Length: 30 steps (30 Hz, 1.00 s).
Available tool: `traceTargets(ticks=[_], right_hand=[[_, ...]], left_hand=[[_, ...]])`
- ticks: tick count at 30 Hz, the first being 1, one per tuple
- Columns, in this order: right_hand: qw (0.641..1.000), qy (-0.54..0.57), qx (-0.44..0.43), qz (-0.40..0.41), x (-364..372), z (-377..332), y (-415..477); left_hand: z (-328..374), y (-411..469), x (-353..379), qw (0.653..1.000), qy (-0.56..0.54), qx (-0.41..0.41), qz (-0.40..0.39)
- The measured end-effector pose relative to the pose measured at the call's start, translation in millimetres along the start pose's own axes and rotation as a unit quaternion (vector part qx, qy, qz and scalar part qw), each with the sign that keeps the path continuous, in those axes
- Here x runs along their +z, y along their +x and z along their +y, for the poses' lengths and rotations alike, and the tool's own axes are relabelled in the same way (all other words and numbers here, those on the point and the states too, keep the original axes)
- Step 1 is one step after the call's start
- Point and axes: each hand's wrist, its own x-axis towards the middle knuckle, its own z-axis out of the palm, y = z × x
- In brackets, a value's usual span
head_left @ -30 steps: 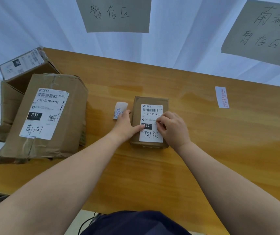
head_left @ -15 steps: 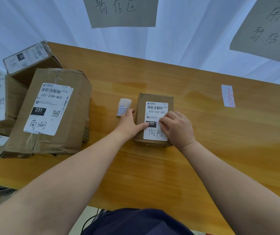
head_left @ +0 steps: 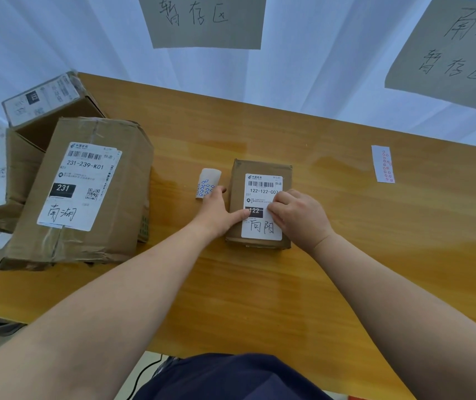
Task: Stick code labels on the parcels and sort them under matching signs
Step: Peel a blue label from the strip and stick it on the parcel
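Nearest, both forearms are stretched forward over the bench (head_left: 375, 255) and meet at a small parcel (head_left: 261, 203). The left grip (head_left: 216, 212) is laid flat and spread against the parcel's left flank, its thumb pressed onto the near-left part of the shipping label (head_left: 262, 206), so the parcel is steadied rather than lifted. The right grip (head_left: 300, 217) is curled closed on the label's right side, fingertips pinched together on the paper; whether a small code sticker is trapped beneath them cannot be told. The parcel is thus held between the two grips, directly under both, its long axis running away from the body, and neither hand is clearly nearer. Just beyond the left grip, touching its fingertips, a curled sheet of blue stickers (head_left: 206, 184) is seen; well off to the right of the right grip and slightly farther, a flat strip of red stickers (head_left: 383, 164) lies on the bench. Far to the left of the left grip, larger parcels (head_left: 86, 192) are piled. Farthest, two grey signs are hung on the curtain: one sign (head_left: 205, 21) straight beyond the grips, another sign (head_left: 450, 50) beyond and to the right. Sorting is judged to call for a push or carry straight ahead.
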Motion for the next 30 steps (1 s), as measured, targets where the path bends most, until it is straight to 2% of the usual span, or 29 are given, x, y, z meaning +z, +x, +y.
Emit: traceTargets(ticks=[5,9,13,15,18,21,22,24,25,26,30], right_hand=[[0.999,-0.006,-0.024,-0.028,-4,0,-1],[0.999,0.044,-0.016,-0.026,-6,4,-9],[0.989,0.139,0.037,-0.032,-5,8,-18],[0.972,0.202,0.116,-0.027,-7,4,-20],[0.931,0.280,0.235,0.007,-10,-7,-14],[0.889,0.287,0.356,0.024,-9,-16,-1],[0.856,0.315,0.410,0.015,-8,-18,3],[0.750,0.429,0.504,-0.018,-2,-19,9],[0.699,0.479,0.529,-0.029,1,-20,10],[0.668,0.508,0.542,-0.037,2,-20,11],[0.625,0.551,0.553,-0.026,2,-14,12]], left_hand=[[0,-1,0,1.000,0.001,-0.003,0.000],[1,-2,0,1.000,0.006,-0.004,0.000],[3,-3,-1,1.000,0.011,-0.003,0.004],[4,-4,-1,1.000,0.009,-0.004,0.005],[4,-5,-1,1.000,0.009,-0.006,0.005],[4,-5,-2,1.000,0.010,-0.008,0.005],[4,-6,-2,1.000,0.010,-0.008,0.004],[5,-6,-2,1.000,0.007,-0.009,0.002],[5,-7,-3,1.000,0.006,-0.010,0.001],[6,-8,-3,1.000,0.005,-0.009,-0.001],[10,-10,-3,1.000,0.003,0.012,-0.008]])
